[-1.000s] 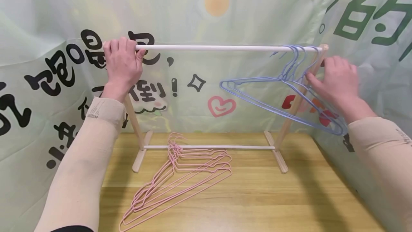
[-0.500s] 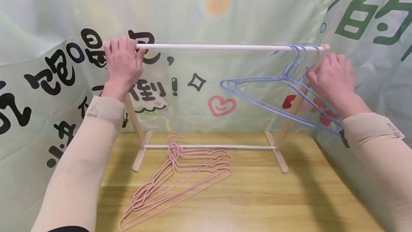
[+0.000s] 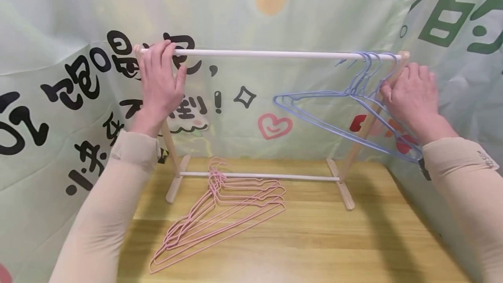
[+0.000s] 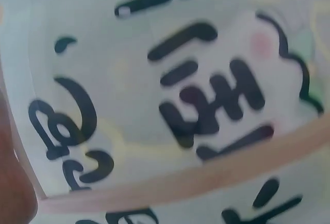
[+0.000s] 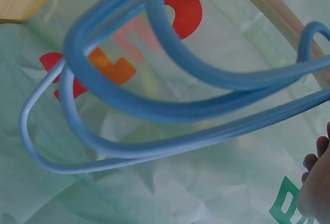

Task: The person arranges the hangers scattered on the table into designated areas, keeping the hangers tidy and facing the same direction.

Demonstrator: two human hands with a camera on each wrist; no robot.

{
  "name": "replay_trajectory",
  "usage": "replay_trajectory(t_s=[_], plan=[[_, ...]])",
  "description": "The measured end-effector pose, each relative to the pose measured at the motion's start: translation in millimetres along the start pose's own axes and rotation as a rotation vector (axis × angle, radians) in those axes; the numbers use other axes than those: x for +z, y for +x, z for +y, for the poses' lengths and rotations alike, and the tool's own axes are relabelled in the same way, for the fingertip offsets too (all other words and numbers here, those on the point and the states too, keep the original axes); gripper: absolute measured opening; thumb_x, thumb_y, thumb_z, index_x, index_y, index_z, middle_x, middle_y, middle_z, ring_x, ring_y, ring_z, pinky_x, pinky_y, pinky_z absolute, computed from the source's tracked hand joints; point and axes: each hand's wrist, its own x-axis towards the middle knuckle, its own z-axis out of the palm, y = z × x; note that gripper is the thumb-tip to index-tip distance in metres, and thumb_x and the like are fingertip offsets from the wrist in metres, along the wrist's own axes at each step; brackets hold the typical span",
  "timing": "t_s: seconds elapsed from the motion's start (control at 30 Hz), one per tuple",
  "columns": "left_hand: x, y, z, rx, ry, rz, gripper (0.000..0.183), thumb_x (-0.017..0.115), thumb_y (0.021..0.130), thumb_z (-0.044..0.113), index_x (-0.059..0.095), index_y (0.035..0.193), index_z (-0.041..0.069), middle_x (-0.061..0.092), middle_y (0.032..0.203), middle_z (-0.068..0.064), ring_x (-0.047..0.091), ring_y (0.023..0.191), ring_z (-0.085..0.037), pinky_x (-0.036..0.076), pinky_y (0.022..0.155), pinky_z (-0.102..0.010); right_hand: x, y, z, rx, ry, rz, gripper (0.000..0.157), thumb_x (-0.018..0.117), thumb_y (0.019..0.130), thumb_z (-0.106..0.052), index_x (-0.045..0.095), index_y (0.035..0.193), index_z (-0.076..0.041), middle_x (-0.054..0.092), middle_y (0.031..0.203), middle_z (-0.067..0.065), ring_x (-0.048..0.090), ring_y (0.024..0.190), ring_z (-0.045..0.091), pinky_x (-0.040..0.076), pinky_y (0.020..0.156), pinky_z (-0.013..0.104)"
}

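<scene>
A small clothes rack has a white top rod (image 3: 259, 54) and wooden side posts. My left hand (image 3: 160, 80) lies at the rod's left end, fingers fairly straight with tips over the rod, thumb apart. In the left wrist view, part of the hand (image 4: 15, 172) shows beside the wooden post (image 4: 206, 182). My right hand (image 3: 414, 95) grips the right post (image 3: 363, 130) just below its top. Several blue hangers (image 3: 314, 115) hang at the rod's right end, close to that hand. In the right wrist view, the blue hangers (image 5: 180, 110) cross in front of the hand (image 5: 317, 188).
Several pink hangers (image 3: 220, 226) lie in an overlapping pile on the wooden table (image 3: 334, 239), their hooks across the rack's lower rod (image 3: 275, 176). Printed fabric (image 3: 235, 21) stands behind the rack and on both sides.
My left hand has loosened from the rod, its fingers straightening and the thumb moving off. The right hand has closed in on the right post. The head view has shifted slightly.
</scene>
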Motion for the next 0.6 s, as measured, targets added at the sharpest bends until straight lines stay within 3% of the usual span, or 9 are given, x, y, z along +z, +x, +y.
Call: replay_trajectory(t_s=[0.13,0.27,0.6], plan=[[6.8,-24.7,18.5,-0.021,-0.115,0.064,0.059,0.039,0.105,0.036,0.043,0.151,0.000,0.044,0.155,-0.017,0.037,0.142,-0.033,0.021,0.121,-0.044,2.4,-1.0,1.2,0.002,-0.001,0.018,0.040,0.038,0.103,-0.027,0.037,0.095,0.012,0.036,0.101,0.031,0.032,0.097,0.050,0.028,0.085,0.062],[9.6,-57.5,32.8,-0.075,-0.212,0.054,0.053,0.043,0.105,0.029,0.046,0.149,0.001,0.048,0.154,-0.017,0.041,0.143,-0.031,0.027,0.120,-0.046,5.6,-1.2,1.5,-0.008,0.003,0.035,0.040,0.037,0.103,-0.027,0.036,0.094,0.011,0.034,0.099,0.031,0.031,0.097,0.051,0.027,0.086,0.063],[9.3,-149.6,46.0,-0.199,-0.334,-0.141,0.045,0.049,0.107,0.020,0.051,0.144,-0.004,0.054,0.146,-0.022,0.049,0.138,-0.037,0.033,0.118,-0.051,4.8,-0.3,-0.3,0.001,0.011,0.036,0.042,0.040,0.103,-0.027,0.037,0.097,0.015,0.032,0.100,0.031,0.029,0.097,0.051,0.025,0.086,0.062]])
